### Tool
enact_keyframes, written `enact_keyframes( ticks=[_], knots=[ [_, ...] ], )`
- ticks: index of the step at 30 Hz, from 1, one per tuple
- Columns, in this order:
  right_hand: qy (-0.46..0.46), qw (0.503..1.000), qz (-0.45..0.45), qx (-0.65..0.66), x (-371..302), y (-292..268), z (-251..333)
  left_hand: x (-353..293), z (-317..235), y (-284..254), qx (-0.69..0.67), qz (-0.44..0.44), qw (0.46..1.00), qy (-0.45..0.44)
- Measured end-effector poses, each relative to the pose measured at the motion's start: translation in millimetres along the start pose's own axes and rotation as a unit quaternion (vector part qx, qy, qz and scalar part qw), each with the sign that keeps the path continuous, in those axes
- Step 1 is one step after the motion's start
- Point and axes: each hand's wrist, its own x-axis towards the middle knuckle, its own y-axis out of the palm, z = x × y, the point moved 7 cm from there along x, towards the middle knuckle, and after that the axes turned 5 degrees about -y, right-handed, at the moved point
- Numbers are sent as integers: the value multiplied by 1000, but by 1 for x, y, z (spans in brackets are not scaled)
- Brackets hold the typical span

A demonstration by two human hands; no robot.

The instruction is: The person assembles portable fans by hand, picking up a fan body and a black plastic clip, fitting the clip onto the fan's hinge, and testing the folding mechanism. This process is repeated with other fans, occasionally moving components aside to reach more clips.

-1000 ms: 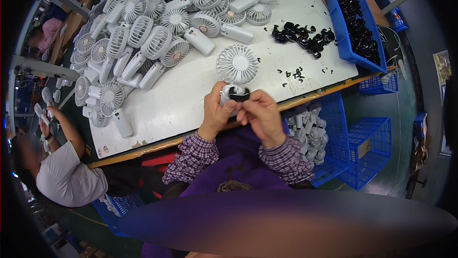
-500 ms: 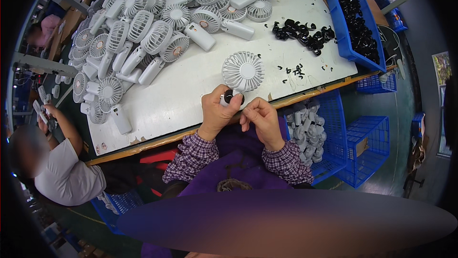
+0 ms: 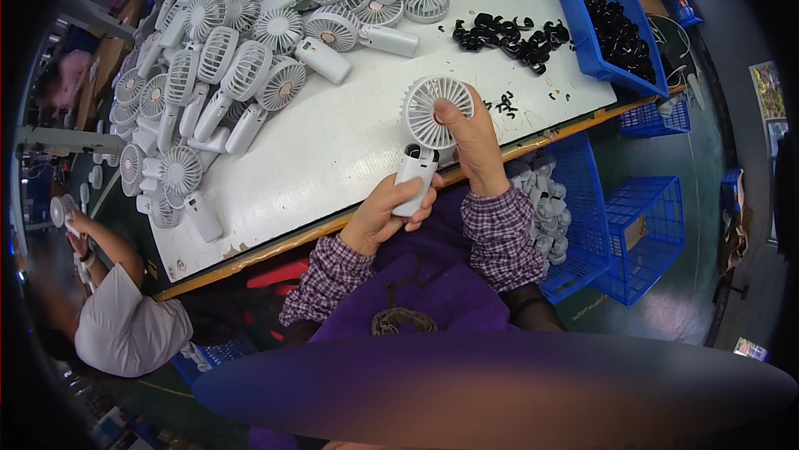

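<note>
Over the table's near edge, left hand and right hand are grasping a white, ribbed, round-headed fan.

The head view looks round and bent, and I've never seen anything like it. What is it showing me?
There's no machine here: these are a person's bare hands, seen from a wide fisheye camera worn on their head, which bends straight edges. The left hand grips the handle of a white handheld fan; the right hand holds its round head, thumb on the grille. On the white table lie a pile of similar fans, loose black curved pieces, and a blue tray of black pieces.
</note>
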Motion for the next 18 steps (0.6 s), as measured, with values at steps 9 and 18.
enact_keyframes(
  ticks=[9,18],
  knots=[
    [125,920,185,322,-60,32,-42,-5,13,19,-251,214,943,-42],
    [-65,963,17,263,-121,-50,-9,-31,-10,33,251,29,967,-27]
  ],
)
